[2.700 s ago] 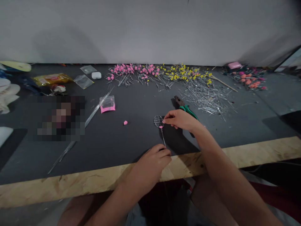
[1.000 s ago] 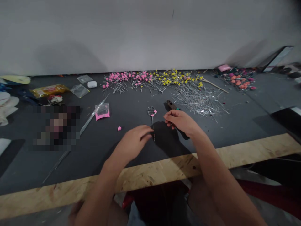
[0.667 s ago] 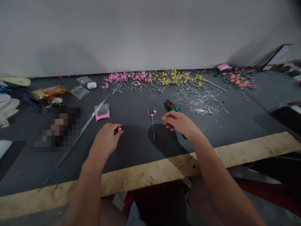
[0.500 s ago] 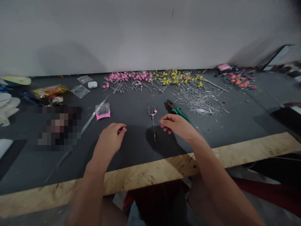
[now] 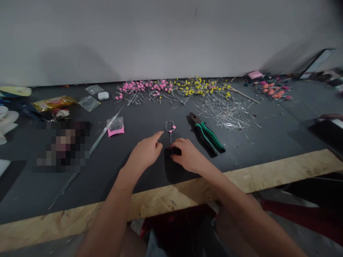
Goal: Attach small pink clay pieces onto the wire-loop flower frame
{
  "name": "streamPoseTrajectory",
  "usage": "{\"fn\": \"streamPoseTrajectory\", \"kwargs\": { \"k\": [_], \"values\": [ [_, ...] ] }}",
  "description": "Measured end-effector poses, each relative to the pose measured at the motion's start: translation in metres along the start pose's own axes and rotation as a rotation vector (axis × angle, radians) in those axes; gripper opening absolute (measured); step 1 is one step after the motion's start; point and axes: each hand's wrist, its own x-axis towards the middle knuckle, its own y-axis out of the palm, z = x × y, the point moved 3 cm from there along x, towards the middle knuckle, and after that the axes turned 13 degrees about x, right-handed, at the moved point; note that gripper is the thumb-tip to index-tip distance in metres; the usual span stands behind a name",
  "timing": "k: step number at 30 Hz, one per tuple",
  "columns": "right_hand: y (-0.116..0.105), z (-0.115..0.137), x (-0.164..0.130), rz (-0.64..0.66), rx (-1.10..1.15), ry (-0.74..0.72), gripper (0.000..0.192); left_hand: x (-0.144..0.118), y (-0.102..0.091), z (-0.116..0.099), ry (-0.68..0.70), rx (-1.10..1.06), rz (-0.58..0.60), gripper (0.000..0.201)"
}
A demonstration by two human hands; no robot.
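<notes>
A small wire racket lies on the dark table in front of me, its round mesh head away from me and two pink hearts at the head's lower right and base. My right hand has its fingers bent over the racket's thin handle, hiding the lower end. Just left of the handle, my left hand points its index finger towards the racket, the thumb standing apart. I see nothing in the left fingers. Green-handled pliers rest to the right of the racket.
A small bag of pink pieces lies left of my hands. Pink-tipped wire pieces, yellow-tipped ones and loose wires spread along the back. Long strips lie at left. The wooden table edge runs nearest me.
Both hands have come in to the racket, the left moving right and the right moving left and nearer me. The racket's handle has swung slightly left. The pliers are now uncovered.
</notes>
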Motion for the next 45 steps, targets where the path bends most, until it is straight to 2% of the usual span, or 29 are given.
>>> {"fn": "streamPoseTrajectory", "kwargs": {
  "k": [5,17,34,37,41,45],
  "values": [
    [0.004,0.007,-0.005,0.058,-0.041,0.001,0.024,0.007,0.002,-0.003,0.056,0.106,0.037,0.055],
    [0.007,0.009,-0.006,0.070,-0.062,0.019,0.023,0.008,0.007,-0.006,0.069,0.250,0.060,0.053],
    [0.008,0.008,-0.007,0.058,-0.048,0.013,0.022,0.006,0.004,-0.005,0.059,0.202,0.068,0.052],
    [0.006,0.007,-0.006,0.019,0.034,0.010,0.018,0.003,0.000,-0.001,0.044,0.002,0.025,0.051],
    [-0.001,0.004,-0.006,-0.127,0.303,0.016,0.016,-0.006,-0.002,0.001,-0.028,-0.549,0.055,0.035],
    [-0.004,0.007,-0.007,-0.149,0.580,0.027,0.024,-0.015,0.001,-0.012,-0.021,-0.988,0.091,0.022]
  ]
}}
